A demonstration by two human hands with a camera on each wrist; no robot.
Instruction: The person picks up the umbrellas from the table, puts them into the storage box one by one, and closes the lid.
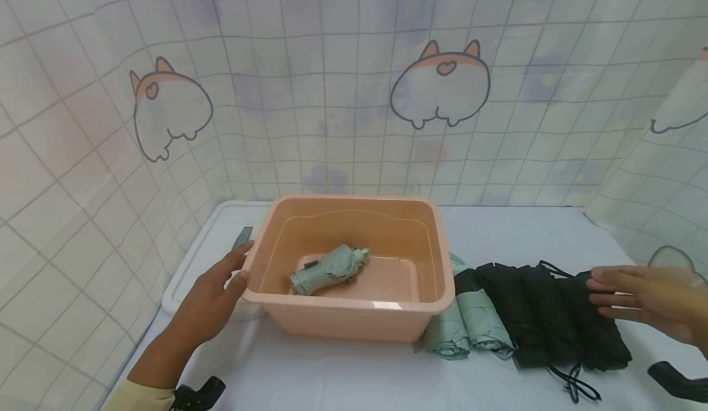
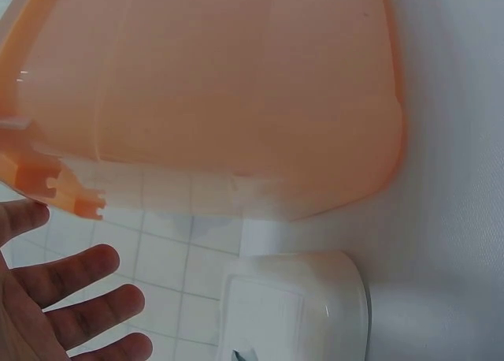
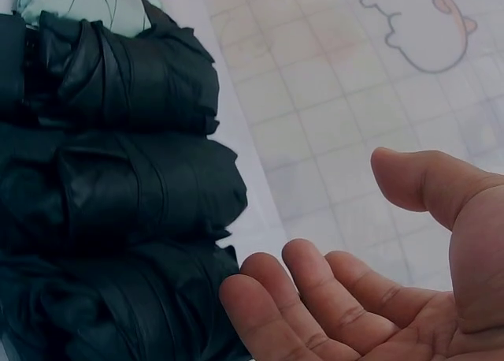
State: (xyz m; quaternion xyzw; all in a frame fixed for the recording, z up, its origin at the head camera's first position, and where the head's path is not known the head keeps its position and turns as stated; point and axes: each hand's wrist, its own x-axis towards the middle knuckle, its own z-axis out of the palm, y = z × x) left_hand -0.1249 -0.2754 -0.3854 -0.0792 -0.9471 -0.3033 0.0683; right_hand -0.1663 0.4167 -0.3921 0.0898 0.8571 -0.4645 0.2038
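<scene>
An orange plastic basin (image 1: pixel 354 320) stands in the middle of the table, with a folded pale green umbrella (image 1: pixel 326 270) lying inside it. At the basin's left rim is my left hand (image 1: pixel 207 300); in the left wrist view its fingers (image 2: pixel 87 274) are spread, and one fingertip meets the rim's underside. Three folded black umbrellas (image 1: pixel 544 313) lie side by side to the right. Beside them, my right hand (image 1: pixel 647 297) hovers with relaxed fingers and an empty palm, also seen in the right wrist view. Two rolled pale green umbrellas (image 1: pixel 483 322) lie between the basin and the black ones.
A white lidded box or tray (image 1: pixel 207 257) sits left of the basin, with a grey object (image 1: pixel 242 237) on it. Behind the white table (image 1: pixel 343 374) hangs a grid-patterned curtain (image 1: pixel 321 91) with cartoon animals. A black cord (image 1: pixel 575 383) trails from the black umbrellas.
</scene>
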